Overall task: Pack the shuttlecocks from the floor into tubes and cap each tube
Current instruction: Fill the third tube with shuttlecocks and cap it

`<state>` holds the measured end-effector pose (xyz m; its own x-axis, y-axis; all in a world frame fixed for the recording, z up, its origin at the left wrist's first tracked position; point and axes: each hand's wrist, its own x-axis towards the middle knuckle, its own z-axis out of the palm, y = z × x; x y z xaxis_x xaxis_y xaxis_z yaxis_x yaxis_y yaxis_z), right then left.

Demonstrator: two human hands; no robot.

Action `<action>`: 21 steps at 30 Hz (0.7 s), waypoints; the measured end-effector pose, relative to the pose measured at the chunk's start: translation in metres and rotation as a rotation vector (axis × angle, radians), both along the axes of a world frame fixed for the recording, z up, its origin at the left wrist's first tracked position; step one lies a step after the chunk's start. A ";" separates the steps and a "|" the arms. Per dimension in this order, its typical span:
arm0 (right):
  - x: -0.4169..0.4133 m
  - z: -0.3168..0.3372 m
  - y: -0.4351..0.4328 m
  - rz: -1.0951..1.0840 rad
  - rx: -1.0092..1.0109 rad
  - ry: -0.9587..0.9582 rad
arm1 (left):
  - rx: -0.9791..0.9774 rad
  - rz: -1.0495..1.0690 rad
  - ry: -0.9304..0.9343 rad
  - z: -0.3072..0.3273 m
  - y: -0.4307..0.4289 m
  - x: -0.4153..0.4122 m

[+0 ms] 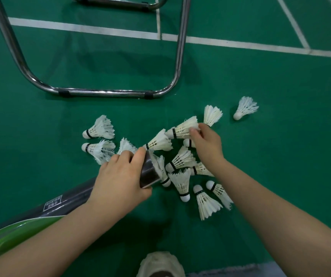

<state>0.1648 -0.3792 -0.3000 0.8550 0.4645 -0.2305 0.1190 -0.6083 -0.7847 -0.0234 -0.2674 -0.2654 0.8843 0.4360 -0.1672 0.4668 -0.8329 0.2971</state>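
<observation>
Green court floor [260, 76], shuttlecock pile [181, 180] mid-frame, both hands busy.
Left hand [120, 176] curls round dark tube [148, 171] near its open mouth; tube body runs off toward 8 o'clock. Right hand [206, 145] pinches one shuttlecock [182, 128] by its feathers at the pile's 1 o'clock edge. Stray shuttlecock [245, 107] lies apart at 2 o'clock. Steel chair frame [104, 92] at 12.

One head view; faces forward and steeply down onto the court floor [260, 80]; close above it
</observation>
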 end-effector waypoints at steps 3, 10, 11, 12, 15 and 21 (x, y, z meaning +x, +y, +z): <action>-0.017 0.017 -0.004 -0.009 0.310 0.195 | -0.009 0.004 -0.002 0.001 0.002 0.000; -0.043 0.040 -0.002 0.082 0.546 0.338 | -0.004 0.022 -0.019 0.005 0.005 0.000; -0.045 0.040 -0.001 0.101 0.541 0.342 | -0.001 0.025 -0.027 0.005 0.006 0.000; -0.047 0.041 0.000 0.124 0.526 0.348 | 0.003 0.030 -0.038 0.004 0.007 0.000; -0.048 0.045 0.001 0.221 0.437 0.302 | 0.003 0.059 -0.053 0.003 0.011 -0.001; -0.055 0.054 0.000 0.512 0.116 0.312 | -0.001 0.074 -0.037 0.005 0.015 0.002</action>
<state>0.1102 -0.3792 -0.2462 0.4171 0.8356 -0.3576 0.1277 -0.4435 -0.8872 -0.0213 -0.2523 -0.2609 0.8550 0.5006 -0.1357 0.5163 -0.7961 0.3157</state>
